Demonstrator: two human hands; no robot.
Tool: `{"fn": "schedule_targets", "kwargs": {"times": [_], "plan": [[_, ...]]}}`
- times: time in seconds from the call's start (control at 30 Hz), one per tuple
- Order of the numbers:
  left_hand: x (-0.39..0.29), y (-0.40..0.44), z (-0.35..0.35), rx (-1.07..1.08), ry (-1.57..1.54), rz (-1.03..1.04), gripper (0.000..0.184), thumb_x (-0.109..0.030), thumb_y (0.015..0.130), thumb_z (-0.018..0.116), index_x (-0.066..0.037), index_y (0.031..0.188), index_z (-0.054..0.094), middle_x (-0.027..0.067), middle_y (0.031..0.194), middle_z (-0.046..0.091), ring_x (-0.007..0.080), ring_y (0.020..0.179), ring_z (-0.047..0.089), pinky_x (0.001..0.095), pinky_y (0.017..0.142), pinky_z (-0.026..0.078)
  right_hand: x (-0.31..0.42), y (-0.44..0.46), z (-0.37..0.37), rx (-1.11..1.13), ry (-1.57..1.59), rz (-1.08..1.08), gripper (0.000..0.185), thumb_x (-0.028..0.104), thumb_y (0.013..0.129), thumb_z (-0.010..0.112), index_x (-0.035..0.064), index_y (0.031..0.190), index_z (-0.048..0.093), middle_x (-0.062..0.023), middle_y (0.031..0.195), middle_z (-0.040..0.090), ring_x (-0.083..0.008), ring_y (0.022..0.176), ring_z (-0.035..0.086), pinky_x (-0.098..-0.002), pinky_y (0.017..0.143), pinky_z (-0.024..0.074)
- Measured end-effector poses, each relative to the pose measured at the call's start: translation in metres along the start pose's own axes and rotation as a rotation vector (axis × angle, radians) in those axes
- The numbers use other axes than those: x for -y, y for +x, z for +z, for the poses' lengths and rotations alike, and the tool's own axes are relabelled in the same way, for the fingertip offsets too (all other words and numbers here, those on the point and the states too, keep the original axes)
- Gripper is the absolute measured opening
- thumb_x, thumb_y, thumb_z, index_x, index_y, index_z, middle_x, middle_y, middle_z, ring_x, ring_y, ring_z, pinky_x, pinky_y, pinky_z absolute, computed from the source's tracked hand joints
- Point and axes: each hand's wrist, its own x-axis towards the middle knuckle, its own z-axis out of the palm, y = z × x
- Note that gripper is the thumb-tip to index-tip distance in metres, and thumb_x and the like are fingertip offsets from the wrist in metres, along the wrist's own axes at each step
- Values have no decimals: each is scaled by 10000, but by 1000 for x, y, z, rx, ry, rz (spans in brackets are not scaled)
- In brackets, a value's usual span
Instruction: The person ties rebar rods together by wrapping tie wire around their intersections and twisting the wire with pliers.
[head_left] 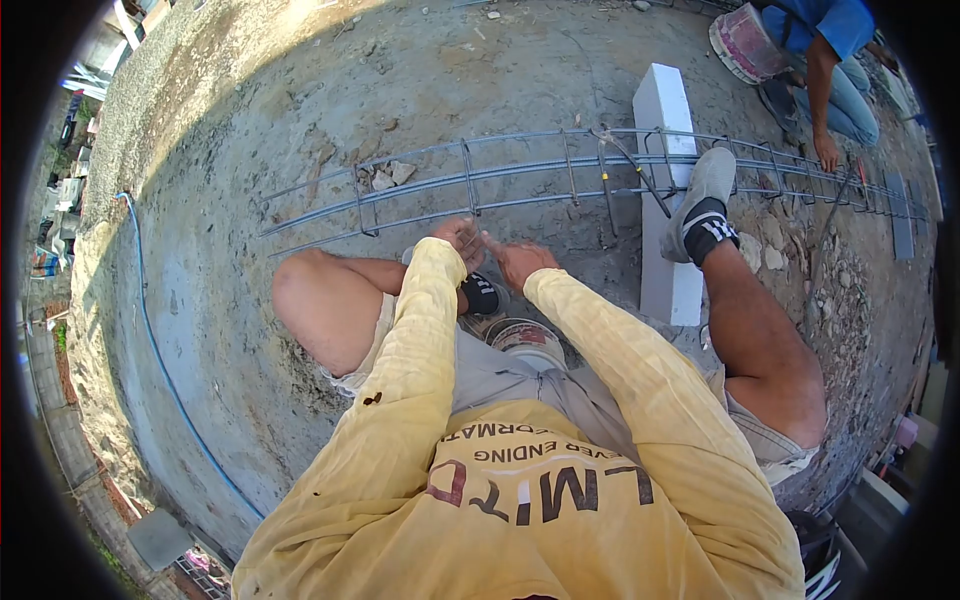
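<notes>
My left hand (pixel 460 243) is closed, fingertips together, by the lower bar of a long rebar cage (pixel 470 178). Close beside it, my right hand (pixel 522 262) has its index finger reaching to the left hand's fingers. Whatever lies between the fingertips is too small to make out. The cage has several long bars with square stirrups and lies across a long white block (pixel 670 285). Pincers (pixel 635 162) with dark, yellow-banded handles rest on the cage, left of the block. My grey shoe (pixel 708 185) is on the block, against the cage.
A co-worker (pixel 825 60) crouches at the upper right, one hand at the cage's far end, beside a pinkish bucket (pixel 745 45). Another bucket (pixel 528 340) stands between my legs. Small stones (pixel 400 173) lie under the cage. A blue hose (pixel 150 330) runs along the left.
</notes>
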Motion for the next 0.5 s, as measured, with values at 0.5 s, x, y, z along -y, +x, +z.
{"fn": "schedule_targets", "kwargs": {"times": [0.5], "plan": [[16,46,-16,-149,479,73,498,-572,784,698,-123,998,666,58,832,620,270,846,616,539,849,452,-14,11,-37,309,332,-149,363,322,833,595,164,1138,715,-143,943,712,-286,850,669,-394,788,507]]}}
